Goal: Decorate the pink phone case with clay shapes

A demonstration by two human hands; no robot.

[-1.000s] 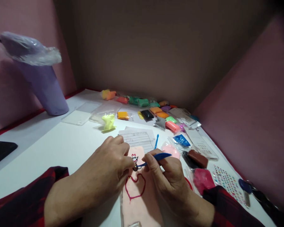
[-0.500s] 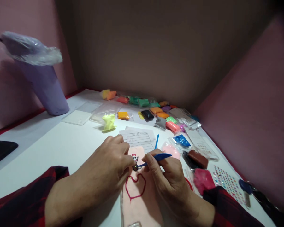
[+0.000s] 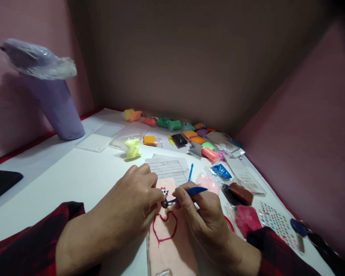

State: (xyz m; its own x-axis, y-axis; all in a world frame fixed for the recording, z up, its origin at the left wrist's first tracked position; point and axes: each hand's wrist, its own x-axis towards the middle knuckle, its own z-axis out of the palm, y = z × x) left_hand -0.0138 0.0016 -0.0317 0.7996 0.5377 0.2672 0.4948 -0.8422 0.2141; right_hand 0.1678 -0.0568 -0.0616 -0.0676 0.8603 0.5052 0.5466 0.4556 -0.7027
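Note:
A pale pink clay-covered slab (image 3: 172, 253), shaped like a phone case, lies in front of me with a dark pink heart outline (image 3: 176, 226) on it. Above the heart sits a small white figure (image 3: 163, 190) with a red bow and black details. My right hand (image 3: 205, 211) pinches a blue plastic modelling tool (image 3: 197, 190); its thin tip touches a small dark piece (image 3: 165, 204) below the figure. My left hand (image 3: 132, 195) is closed beside the figure, its fingertips against the dark piece. Whether those fingers grip anything is hidden.
Several bags of coloured clay (image 3: 189, 134) lie along the back and right. Another blue tool (image 3: 191, 172) rests by a lined paper (image 3: 166, 168). A gem sticker sheet (image 3: 278, 222) and keys (image 3: 299, 227) are at right; a purple tumbler (image 3: 60, 107) stands at left.
Hardly anything differs. The blue tool has tilted very slightly in my right hand, and the whole view has shifted a touch.

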